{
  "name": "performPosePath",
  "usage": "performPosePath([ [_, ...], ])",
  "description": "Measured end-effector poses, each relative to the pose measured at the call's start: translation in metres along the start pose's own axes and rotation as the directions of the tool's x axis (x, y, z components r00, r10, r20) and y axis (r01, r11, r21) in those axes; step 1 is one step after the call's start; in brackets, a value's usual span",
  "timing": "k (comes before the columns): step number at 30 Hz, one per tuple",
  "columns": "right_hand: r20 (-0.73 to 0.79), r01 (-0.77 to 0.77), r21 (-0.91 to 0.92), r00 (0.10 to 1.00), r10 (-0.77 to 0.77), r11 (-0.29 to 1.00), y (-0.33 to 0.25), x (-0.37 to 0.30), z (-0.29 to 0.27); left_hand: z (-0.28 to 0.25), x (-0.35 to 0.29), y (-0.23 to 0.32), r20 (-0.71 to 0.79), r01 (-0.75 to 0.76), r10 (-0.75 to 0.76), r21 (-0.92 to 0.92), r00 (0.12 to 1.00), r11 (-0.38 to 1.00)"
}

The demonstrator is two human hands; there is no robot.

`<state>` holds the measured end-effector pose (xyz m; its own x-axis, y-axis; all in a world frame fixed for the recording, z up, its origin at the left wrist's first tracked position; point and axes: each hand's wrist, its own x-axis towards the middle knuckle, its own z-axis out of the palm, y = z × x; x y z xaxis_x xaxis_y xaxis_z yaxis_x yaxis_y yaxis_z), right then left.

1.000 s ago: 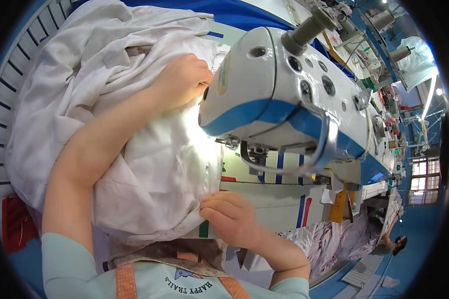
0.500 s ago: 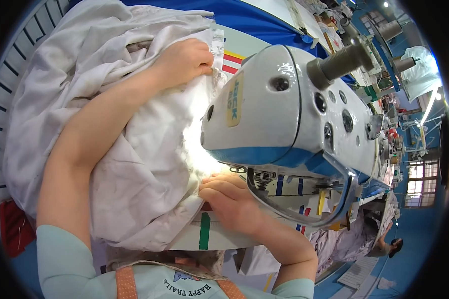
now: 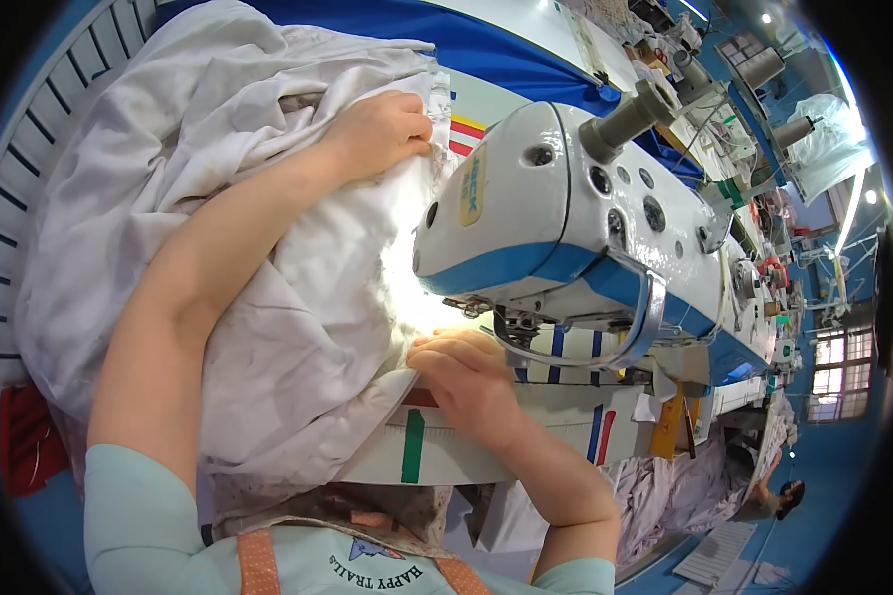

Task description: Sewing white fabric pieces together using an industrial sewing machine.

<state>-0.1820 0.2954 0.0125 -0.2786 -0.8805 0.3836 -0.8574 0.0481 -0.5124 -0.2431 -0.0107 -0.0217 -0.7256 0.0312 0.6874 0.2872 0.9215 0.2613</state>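
A large bunched white cloth (image 3: 298, 288) covers the left half of the sewing table and reaches to the sewing machine (image 3: 526, 198). My left hand (image 3: 382, 134) has its fingers curled round the far part of the cloth's right edge. Close to the presser foot area, my right hand (image 3: 466, 382) pinches the near part of the same edge, fingers bent together. Bright light from the machine washes out the cloth between my hands. The machine's head hides part of the stitching spot, so the needle tip cannot be made out.
The table (image 3: 526, 426) carries coloured tape strips, with a green strip (image 3: 413, 446) near its front edge. A metal guard loop (image 3: 645, 317) juts from the machine. Blue cloth (image 3: 526, 50) lies beyond. A slatted white rack (image 3: 5, 238) borders the left. Another person (image 3: 779, 501) is far right.
The view has shifted, so the machine looks smaller and more of the table shows at right. Both hands keep their places on the cloth's edge, with little movement.
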Motion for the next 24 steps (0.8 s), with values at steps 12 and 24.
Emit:
performPosePath([
  [12,-0.008,-0.014,-0.013,1.000,0.014,1.000,-0.002,0.001,0.000,0.003,-0.002,-0.003,0.030,-0.020,0.018,0.086,0.999,0.996],
  [24,0.095,-0.470,0.000,0.879,0.468,0.883,0.046,0.013,-0.048,-0.194,-0.136,0.174,0.272,0.396,-0.510,0.380,0.816,0.836],
])
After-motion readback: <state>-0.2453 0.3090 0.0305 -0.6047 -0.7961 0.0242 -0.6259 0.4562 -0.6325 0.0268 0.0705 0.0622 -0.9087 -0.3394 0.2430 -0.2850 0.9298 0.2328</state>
